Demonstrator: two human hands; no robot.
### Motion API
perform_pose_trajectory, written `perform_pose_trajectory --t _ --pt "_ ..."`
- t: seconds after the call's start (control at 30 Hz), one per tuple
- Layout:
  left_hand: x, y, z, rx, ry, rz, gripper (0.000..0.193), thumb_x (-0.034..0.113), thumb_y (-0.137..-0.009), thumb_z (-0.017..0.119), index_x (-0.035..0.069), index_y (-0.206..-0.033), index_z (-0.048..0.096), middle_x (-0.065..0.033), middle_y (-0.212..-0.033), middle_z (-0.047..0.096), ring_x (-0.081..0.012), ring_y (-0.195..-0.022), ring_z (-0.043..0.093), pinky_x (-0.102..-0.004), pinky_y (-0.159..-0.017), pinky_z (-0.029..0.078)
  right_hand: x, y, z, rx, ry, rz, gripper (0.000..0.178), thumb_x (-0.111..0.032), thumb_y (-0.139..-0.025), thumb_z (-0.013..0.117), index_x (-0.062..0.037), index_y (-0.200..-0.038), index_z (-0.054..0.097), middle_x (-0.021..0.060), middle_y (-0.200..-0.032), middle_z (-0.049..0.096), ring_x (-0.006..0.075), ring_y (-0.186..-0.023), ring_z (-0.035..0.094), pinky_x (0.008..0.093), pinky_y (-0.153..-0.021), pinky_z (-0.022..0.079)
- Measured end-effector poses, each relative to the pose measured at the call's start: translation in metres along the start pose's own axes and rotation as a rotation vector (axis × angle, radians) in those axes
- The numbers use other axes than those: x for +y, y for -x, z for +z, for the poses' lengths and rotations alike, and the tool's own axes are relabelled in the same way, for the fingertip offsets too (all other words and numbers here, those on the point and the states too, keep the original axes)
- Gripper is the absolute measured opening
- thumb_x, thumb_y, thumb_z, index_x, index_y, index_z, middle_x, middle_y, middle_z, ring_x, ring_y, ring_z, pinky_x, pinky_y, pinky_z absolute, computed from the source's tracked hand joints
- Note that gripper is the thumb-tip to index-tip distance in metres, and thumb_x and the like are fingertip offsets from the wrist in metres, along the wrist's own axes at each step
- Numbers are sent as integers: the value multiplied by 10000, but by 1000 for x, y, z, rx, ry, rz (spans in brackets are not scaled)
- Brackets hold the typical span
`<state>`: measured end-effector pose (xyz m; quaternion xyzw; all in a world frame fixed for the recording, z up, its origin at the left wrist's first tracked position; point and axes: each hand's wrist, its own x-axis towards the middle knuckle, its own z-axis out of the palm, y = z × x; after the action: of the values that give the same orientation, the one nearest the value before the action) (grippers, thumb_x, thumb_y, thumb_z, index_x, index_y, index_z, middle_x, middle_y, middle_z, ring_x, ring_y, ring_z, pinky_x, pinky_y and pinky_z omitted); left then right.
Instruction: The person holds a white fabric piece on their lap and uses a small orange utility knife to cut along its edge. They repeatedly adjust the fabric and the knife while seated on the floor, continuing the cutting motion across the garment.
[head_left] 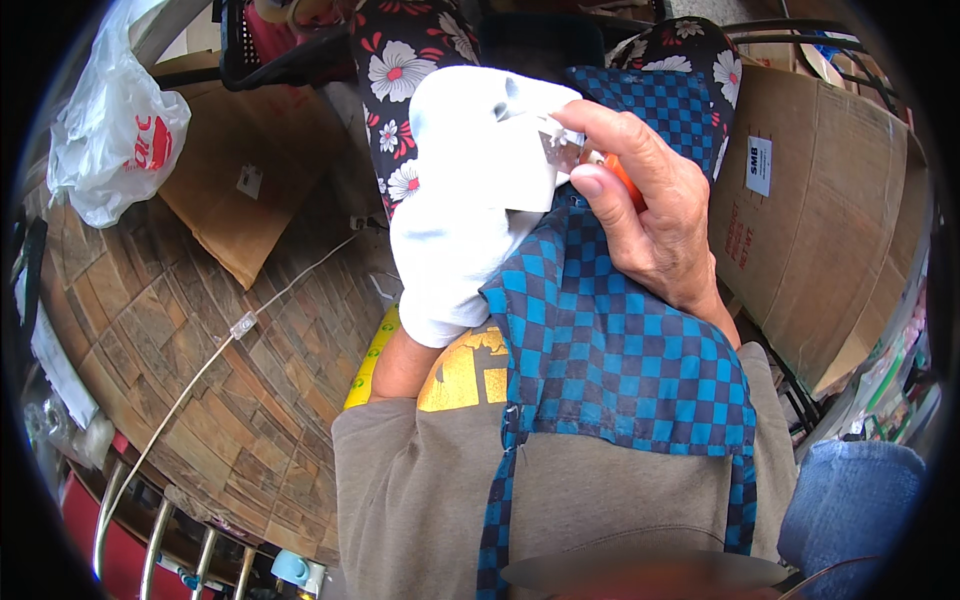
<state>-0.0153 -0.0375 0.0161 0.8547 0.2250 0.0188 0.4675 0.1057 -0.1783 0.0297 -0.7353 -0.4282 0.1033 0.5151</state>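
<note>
A white cloth piece (455, 205), perhaps a garment, covers my left hand like a sleeve. Only my left forearm (405, 362) shows below it, so the fingers are hidden. From the right, my right hand (648, 200) reaches to the cloth's edge, its thumb and forefinger closed around a small orange-handled tool (622, 180). The tool has a shiny tip (563, 150) that lies against the cloth, next to a loose white flap. Its exact kind is hard to make out. Under my hands lies a blue-and-black checkered apron (620, 345).
Cardboard boxes stand on the right (815, 220) and the left (235, 170). A white plastic bag (110, 130) hangs at upper left. A pale cord with an inline switch (243, 325) crosses the tiled floor (230, 430). Blue denim (850, 510) lies at lower right.
</note>
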Motion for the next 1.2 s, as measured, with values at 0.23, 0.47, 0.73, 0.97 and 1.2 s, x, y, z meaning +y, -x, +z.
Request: perform_pose_trajectory --t 0.23,0.47,0.73,0.97,1.2 --pt "-14 1 8 122 54 94 481 194 -938 720 77 -1369 542 -106 -1282 649 -229 -1127 672 -329 -942 561 -12 2 -9 -131 95 -3 451 -188 -915 711 -56 -1339 633 161 -1029 720 232 -790 707 344 -732 581" --pt "-25 5 19 260 234 155 519 191 -885 783 106 -1359 589 -72 -1277 674 -211 -1097 698 -295 -895 573 -13 -2 -11 -95 217 -53 413 -136 -891 728 -86 -1296 661 97 -842 680 199 -719 671 320 -639 554" --pt "-18 4 14 250 40 182 554 213 -879 794 99 -1375 575 -72 -1287 670 -191 -1081 706 -280 -872 580 -9 -1 -10 -67 196 -48 323 -109 -917 703 -80 -1239 685 88 -856 684 186 -728 673 309 -630 553" --pt "-17 -4 8 169 -19 57 577 232 -846 820 110 -1358 584 -88 -1261 672 -223 -1041 713 -306 -835 584 -1 1 -4 -11 -35 3 402 -138 -845 778 -81 -1234 691 140 -1030 730 261 -820 724 333 -711 586" --pt "-3 -20 -1 152 194 326 530 139 -831 813 88 -1307 586 -108 -1248 668 -251 -1038 697 -325 -882 559 -4 2 -5 -50 93 -68 477 -250 -922 717 -45 -1344 631 175 -1097 722 234 -854 717 329 -770 578"
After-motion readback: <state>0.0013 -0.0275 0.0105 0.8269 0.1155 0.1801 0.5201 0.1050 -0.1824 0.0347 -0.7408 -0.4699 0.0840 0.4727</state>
